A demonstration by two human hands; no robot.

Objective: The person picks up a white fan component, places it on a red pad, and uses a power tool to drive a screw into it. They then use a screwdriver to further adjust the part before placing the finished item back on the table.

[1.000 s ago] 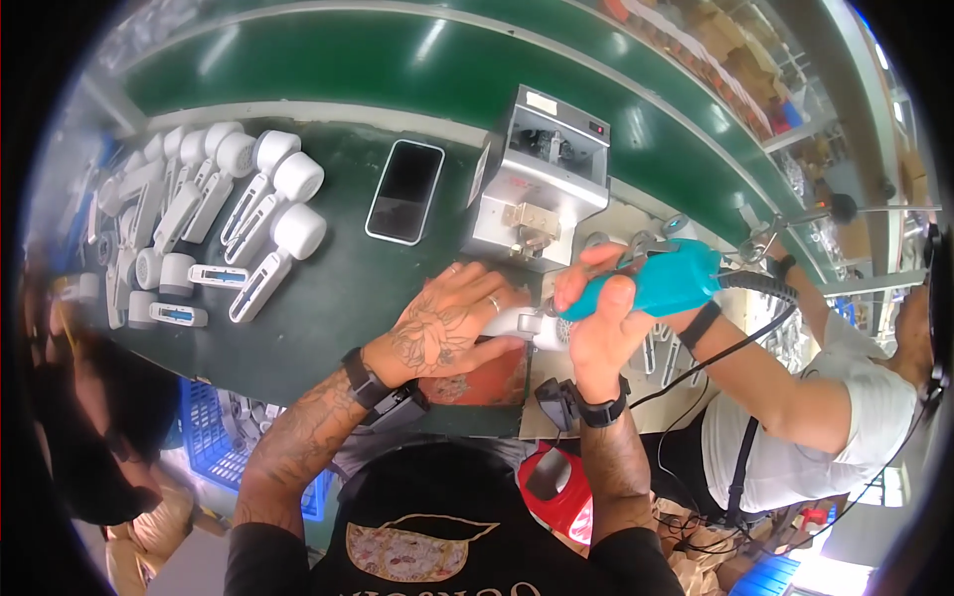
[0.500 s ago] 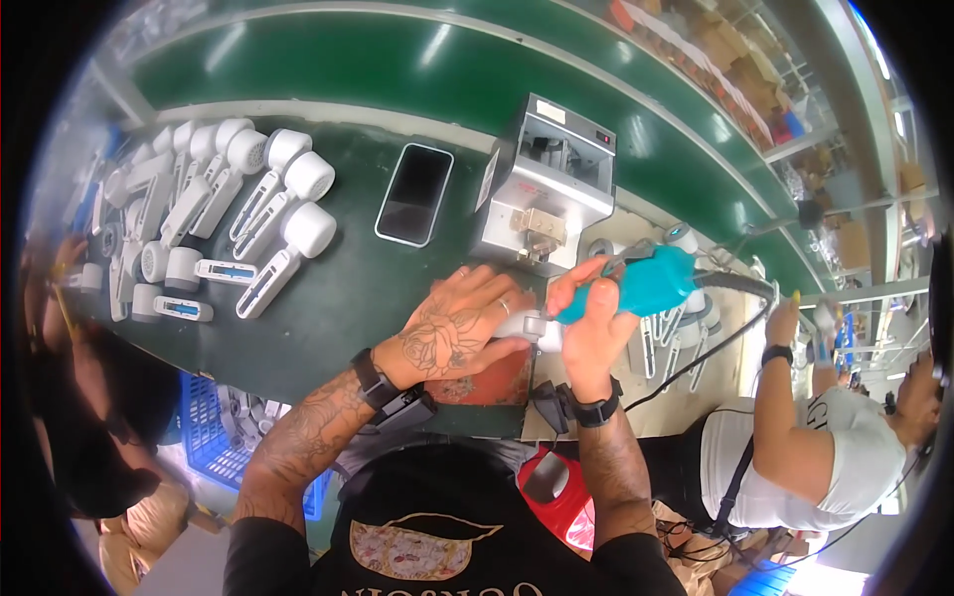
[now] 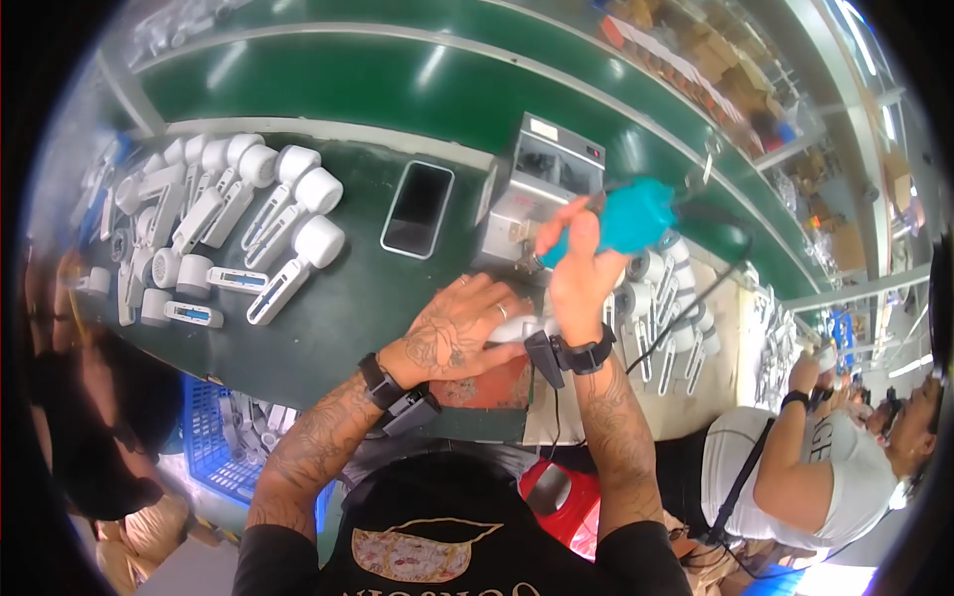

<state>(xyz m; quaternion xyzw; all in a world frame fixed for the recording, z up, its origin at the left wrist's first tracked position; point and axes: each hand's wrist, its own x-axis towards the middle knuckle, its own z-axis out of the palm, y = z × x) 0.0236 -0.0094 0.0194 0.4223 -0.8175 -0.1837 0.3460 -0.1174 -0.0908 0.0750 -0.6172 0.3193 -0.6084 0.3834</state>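
My right hand (image 3: 576,273) grips a teal electric screwdriver (image 3: 636,217) with a dark cable. Its tip is near the front of a grey metal screw feeder (image 3: 558,149), though my fingers partly hide that spot. Lower down, my left hand (image 3: 452,328) is closed on a white plastic device (image 3: 515,330), pressing it at the table's near edge beside a reddish pad (image 3: 487,385). My hand and right wrist cover much of this device.
Several white round-headed devices with long handles (image 3: 298,258) lie at the left; more sit on the right (image 3: 661,308). A phone (image 3: 418,209) rests behind my left hand. Below the left edge is a blue crate (image 3: 204,437). A co-worker (image 3: 795,477) stands at the right.
My right hand has lifted the electric screwdriver off the white device and carried it up and away toward the screw feeder. My left hand stays on the device.
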